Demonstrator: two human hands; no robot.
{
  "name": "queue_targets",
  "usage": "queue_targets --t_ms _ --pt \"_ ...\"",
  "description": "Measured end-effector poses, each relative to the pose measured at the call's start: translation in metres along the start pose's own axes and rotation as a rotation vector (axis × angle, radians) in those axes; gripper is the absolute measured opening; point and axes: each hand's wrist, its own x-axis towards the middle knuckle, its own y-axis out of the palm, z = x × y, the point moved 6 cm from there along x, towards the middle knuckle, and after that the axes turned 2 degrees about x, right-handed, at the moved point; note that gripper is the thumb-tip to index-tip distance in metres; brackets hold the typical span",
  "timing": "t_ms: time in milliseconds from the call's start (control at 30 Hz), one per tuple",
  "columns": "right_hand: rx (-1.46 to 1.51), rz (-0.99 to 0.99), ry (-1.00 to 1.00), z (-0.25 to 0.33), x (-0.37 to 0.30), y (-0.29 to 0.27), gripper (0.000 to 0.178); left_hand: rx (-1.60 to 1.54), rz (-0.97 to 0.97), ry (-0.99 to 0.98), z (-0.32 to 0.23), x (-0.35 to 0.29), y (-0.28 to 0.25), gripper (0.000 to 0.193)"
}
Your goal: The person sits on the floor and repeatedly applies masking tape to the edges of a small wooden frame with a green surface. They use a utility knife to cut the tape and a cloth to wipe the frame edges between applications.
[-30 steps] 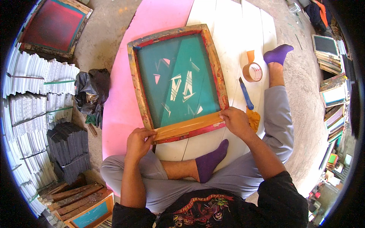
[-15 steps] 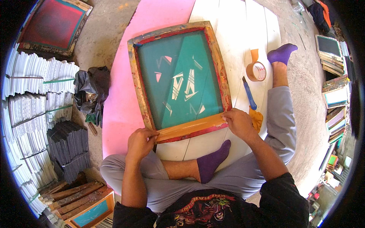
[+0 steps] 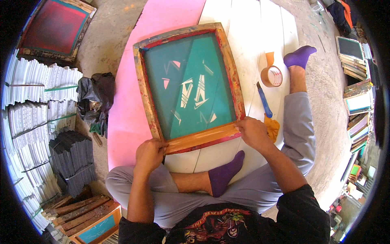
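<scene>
A screen-printing frame (image 3: 144, 83) with paint-stained wooden bars lies in front of me. Its green mesh (image 3: 172, 118) carries a pattern of pale, angular shapes. Along the near bar, a strip of brown tape (image 3: 199, 137) stretches between my two hands. My left hand (image 3: 150, 153) is closed on the strip's left end at the frame's near left corner. At the near right corner, my right hand (image 3: 255, 133) pinches the other end. Whether the whole strip touches the frame I cannot tell.
Right of the frame lie a tape roll (image 3: 266, 76), a blue utility knife (image 3: 265, 100) and a crumpled orange piece (image 3: 271, 128). My feet in purple socks rest nearby. Leftward are a black plastic bag (image 3: 97, 95), bundled white stacks (image 3: 30, 126) and a dark stack (image 3: 73, 158).
The whole view has shifted very slightly. Both hands keep hold of the tape strip's ends at nearly the same place along the frame's near bar.
</scene>
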Motion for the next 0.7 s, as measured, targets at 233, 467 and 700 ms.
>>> queue_targets --t_ms 233,467,700 --pt "-0.030 0.039 0.035 0.007 0.001 -0.005 0.017 0.129 0.031 0.046 -0.005 0.004 0.002 0.020" --pt "-0.037 0.044 0.011 0.007 0.003 -0.005 0.017 0.165 0.033 0.053 -0.008 0.004 0.003 0.022" --pt "-0.095 0.099 0.023 0.004 0.006 -0.001 0.018 0.217 0.082 -0.011 -0.009 0.008 0.006 0.024"
